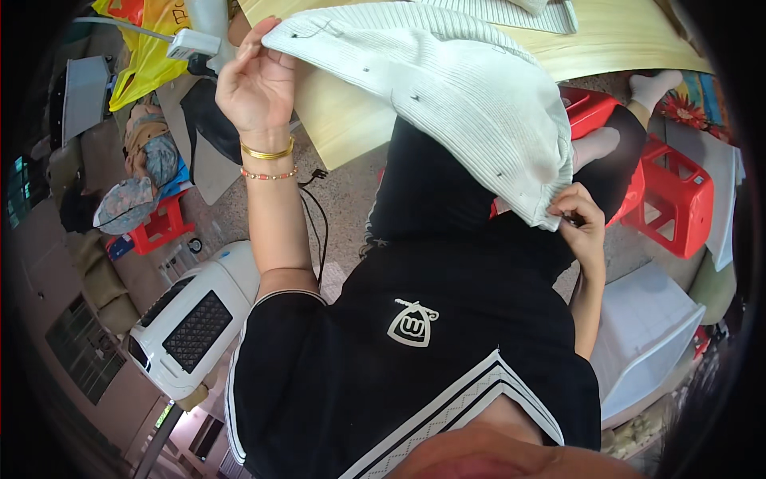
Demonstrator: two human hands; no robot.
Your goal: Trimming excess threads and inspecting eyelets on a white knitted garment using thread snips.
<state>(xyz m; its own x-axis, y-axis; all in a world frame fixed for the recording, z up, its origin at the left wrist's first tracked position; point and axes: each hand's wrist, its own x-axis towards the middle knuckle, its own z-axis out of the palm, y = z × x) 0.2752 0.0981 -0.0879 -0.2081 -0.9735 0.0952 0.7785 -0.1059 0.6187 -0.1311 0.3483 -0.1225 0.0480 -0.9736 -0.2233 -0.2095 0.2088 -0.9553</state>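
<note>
A white ribbed knit garment (471, 104) is stretched between my two hands, over my lap and the table edge. My left hand (259, 84), palm up with bracelets at the wrist, is closed on its far left tip. At the near right corner, my right hand (582, 219) pinches the edge of the knit. Something small and dark shows by the right fingers, too hidden to name. Several small dark marks, spaced apart, run along the near edge, and loose dark thread shows near the left tip. Part of the right hand's fingertips is hidden.
Beyond the garment lies a pale wooden table (343, 120) with more white knit (550, 17) on it. A white plug adapter (194, 44) and a yellow bag (152, 60) are at far left. Red stools (678, 195) stand at right; another person sits at left.
</note>
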